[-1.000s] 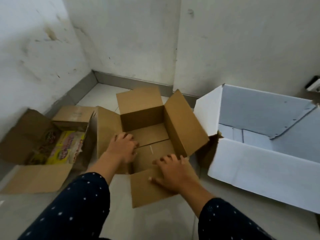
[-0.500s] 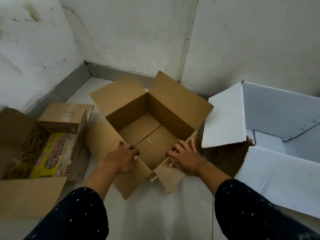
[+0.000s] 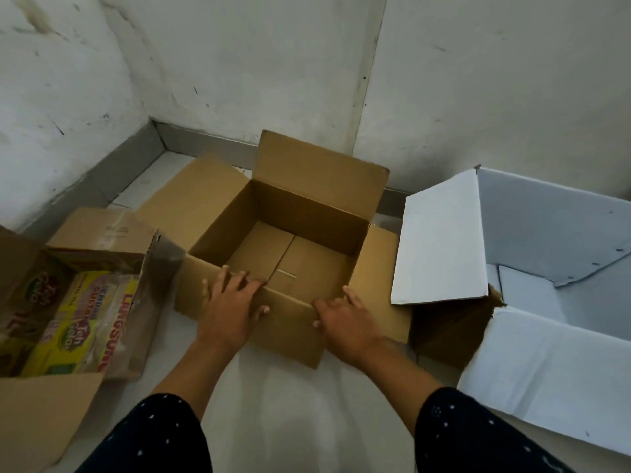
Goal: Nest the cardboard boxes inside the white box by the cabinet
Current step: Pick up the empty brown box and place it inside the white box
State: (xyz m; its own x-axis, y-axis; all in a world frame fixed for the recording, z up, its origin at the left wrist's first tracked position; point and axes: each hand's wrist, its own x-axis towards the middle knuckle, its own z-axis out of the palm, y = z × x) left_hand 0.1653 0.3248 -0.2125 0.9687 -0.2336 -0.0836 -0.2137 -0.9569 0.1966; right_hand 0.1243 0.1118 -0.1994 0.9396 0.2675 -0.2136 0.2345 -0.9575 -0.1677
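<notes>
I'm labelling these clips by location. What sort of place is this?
Probably a bare corner of a storeroom or utility room: stained white walls meeting over a tiled floor, with only cartons about, an open cardboard box, a white box and a box of packaged goods.

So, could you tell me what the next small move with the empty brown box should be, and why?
Probably lift the brown box and swing it right toward the white box. Both hands grip its near wall, the left hand with fingers hooked over the rim and the right hand against the outside. It is empty, and the white box stands open beside it.
</notes>
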